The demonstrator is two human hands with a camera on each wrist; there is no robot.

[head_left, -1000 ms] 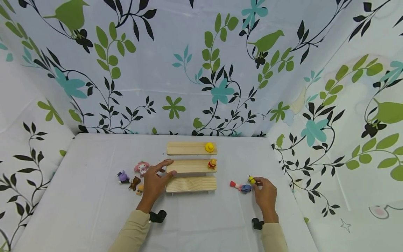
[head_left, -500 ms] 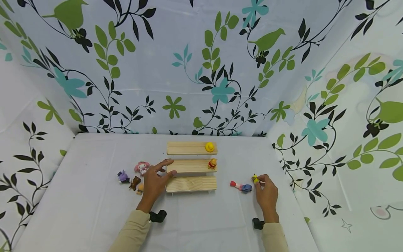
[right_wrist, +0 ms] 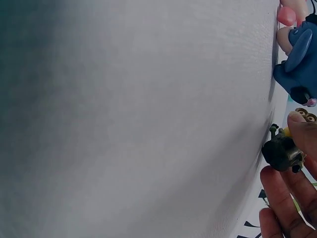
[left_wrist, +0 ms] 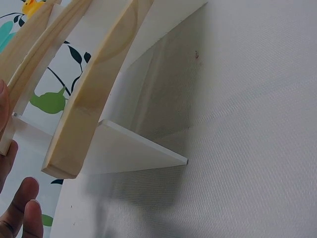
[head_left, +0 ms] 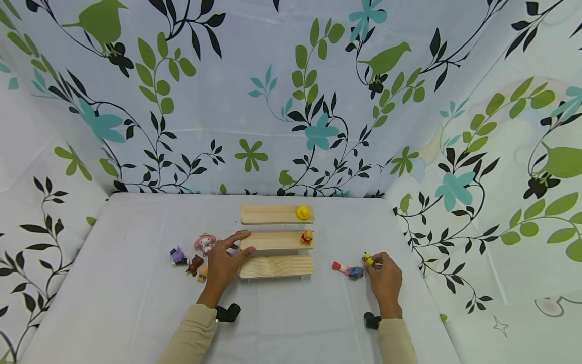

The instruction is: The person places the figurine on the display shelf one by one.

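A three-step wooden display stand (head_left: 275, 266) with white side supports (left_wrist: 138, 148) stands mid-table. With thumb and fingers, my left hand (head_left: 224, 265) grips the left end of its middle step. A yellow duck (head_left: 302, 213) sits on the back step's right end, and a small bear figurine in red (head_left: 306, 236) on the middle step. At the right, my right hand (head_left: 385, 280) pinches a small yellow Minion figurine (head_left: 367, 258); its dark base (right_wrist: 278, 154) shows in the right wrist view. Just left of that hand lies a blue donkey figurine (head_left: 355, 273).
Beside the donkey lies a pink figurine with a red end (head_left: 337, 266). Left of the stand are a pink-hooded figurine (head_left: 205, 242), a purple one (head_left: 178, 255), a brown one (head_left: 194, 264) and an orange one partly behind my left hand (head_left: 202, 273). A leaf-patterned cloth (head_left: 273, 101) rises behind the table.
My right hand has shifted slightly right with the Minion figurine, which has turned a little between the fingers. The left hand and the stand have stayed put.
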